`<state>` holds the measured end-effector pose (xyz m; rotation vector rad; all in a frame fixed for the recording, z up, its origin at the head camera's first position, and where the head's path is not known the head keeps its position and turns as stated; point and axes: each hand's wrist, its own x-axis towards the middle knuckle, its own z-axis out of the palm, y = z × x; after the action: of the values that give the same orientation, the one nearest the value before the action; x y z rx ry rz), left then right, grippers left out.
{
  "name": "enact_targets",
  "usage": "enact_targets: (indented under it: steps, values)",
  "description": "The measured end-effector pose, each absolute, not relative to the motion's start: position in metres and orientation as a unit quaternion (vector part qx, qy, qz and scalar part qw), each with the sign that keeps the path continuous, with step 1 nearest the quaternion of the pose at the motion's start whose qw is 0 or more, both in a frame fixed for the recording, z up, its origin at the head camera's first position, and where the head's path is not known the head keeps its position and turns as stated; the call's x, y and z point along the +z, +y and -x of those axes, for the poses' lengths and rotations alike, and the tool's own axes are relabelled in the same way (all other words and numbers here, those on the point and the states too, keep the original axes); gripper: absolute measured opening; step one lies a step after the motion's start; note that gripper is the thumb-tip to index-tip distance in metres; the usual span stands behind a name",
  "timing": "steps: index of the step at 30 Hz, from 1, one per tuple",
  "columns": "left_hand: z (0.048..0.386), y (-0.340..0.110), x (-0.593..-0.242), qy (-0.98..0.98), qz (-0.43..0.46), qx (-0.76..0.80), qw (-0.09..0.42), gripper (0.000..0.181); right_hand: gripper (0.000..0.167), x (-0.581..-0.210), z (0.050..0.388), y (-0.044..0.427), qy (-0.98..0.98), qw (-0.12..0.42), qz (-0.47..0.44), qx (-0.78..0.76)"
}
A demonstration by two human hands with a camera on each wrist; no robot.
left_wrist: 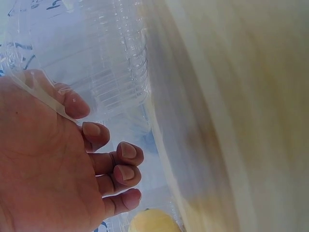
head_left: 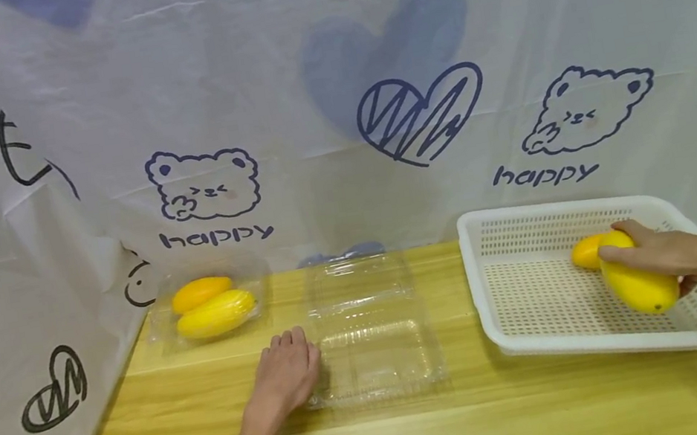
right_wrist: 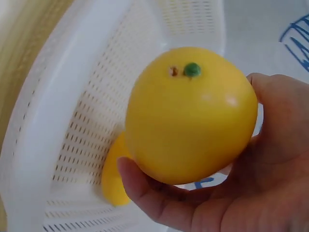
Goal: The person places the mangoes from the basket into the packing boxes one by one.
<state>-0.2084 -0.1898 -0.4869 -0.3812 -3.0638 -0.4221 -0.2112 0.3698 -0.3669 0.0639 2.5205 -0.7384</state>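
My right hand (head_left: 658,254) grips a large yellow fruit (head_left: 637,276) over the right part of a white perforated basket (head_left: 597,342); the right wrist view shows thumb and fingers around the fruit (right_wrist: 190,116). An orange-yellow fruit (head_left: 587,253) lies in the basket just behind it. My left hand (head_left: 284,374) is at the left edge of a clear plastic box (head_left: 376,356) whose lid stands open. In the left wrist view the fingers of the left hand (left_wrist: 72,159) are loosely bent beside the box (left_wrist: 111,58), thumb near its edge; contact is hard to tell.
At the back left, another clear container (head_left: 264,309) holds an orange fruit (head_left: 201,294) and a yellow one (head_left: 216,314). A white curtain (head_left: 318,192) with printed drawings hangs behind and left of the wooden table (head_left: 421,432).
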Motion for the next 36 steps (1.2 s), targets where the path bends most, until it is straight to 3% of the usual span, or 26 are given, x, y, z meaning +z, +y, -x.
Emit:
enact_targets:
  steps: [14, 24, 36]
  values:
    - [0.209, -0.19, -0.489, -0.983, 0.123, -0.133, 0.01, 0.023, 0.091, -0.374, 0.198, 0.365, 0.959, 0.119, 0.029, -0.257]
    - [0.211, -0.189, -0.486, -0.982, 0.131, -0.135, 0.02, 0.022, 0.074, -0.369, 0.186, 0.349, 0.945, 0.056, 0.024, -0.321]
    - [0.208, -0.19, -0.484, -0.982, 0.126, -0.141, -0.001, 0.022, 0.071, -0.377, 0.178, 0.331, 0.913, -0.007, 0.062, -0.403]
